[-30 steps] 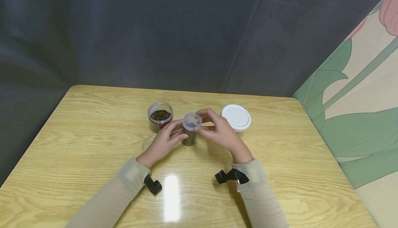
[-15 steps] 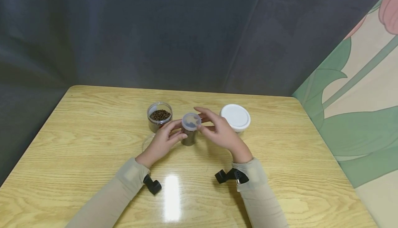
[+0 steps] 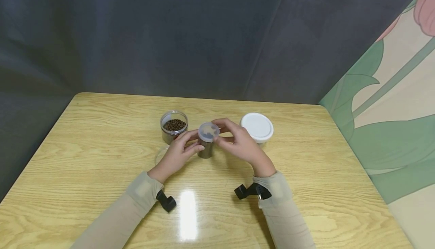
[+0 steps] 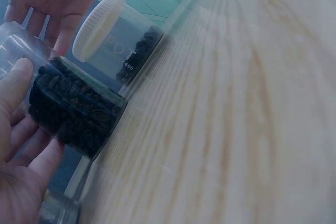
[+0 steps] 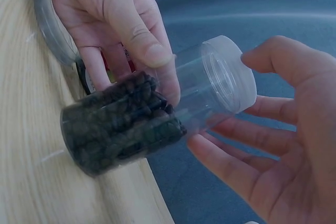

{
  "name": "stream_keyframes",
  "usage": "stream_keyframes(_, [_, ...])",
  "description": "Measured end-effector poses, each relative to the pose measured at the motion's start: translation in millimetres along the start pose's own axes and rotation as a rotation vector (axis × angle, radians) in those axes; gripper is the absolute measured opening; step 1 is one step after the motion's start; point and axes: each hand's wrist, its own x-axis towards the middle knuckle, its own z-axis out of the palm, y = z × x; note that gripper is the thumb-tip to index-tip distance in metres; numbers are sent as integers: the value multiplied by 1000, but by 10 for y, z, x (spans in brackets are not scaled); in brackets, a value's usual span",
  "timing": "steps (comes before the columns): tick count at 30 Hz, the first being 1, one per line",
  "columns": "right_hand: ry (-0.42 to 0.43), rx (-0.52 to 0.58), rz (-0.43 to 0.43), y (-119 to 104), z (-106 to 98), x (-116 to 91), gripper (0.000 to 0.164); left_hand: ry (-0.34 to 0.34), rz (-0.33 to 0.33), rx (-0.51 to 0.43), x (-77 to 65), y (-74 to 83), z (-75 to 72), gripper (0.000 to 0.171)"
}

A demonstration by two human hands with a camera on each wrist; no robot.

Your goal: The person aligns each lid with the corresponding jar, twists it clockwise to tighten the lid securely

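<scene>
The left hand (image 3: pixel 176 155) curls round the tall jar (image 3: pixel 205 151), upright on the worktop (image 3: pixel 112 147) and part-filled with dark beans (image 5: pixel 118 124); the right hand (image 3: pixel 242 146) pinches its lid (image 3: pixel 208 131). I'd brace the jar firmly while working that lid. Nearby stand an open jar (image 3: pixel 168 137) and a white-lidded tub (image 3: pixel 257 125), both holding beans.

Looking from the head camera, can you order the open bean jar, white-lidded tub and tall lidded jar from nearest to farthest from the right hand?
From the right hand:
1. Tall lidded jar: at its fingertips, on its left.
2. White-lidded tub: just beyond it, toward the right.
3. Open bean jar: farthest, over to the left.
</scene>
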Motion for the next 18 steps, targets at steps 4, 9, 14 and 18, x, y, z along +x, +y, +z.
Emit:
stream_keyframes(4, [21,4,29,-10,8,-3,44,-1,7,-5,-1,-5,4,54])
stream_keyframes(9, [33,-4,32,-8,10,-8,44,-1,10,-3,2,-12,9,53])
stream_keyframes(14, [14,-20,28,5,14,1,54,5,13,9,2,-11,9,53])
stream_keyframes(18, [-6,-64,32,2,19,2,56,8,19,20,-6,-9,7,52])
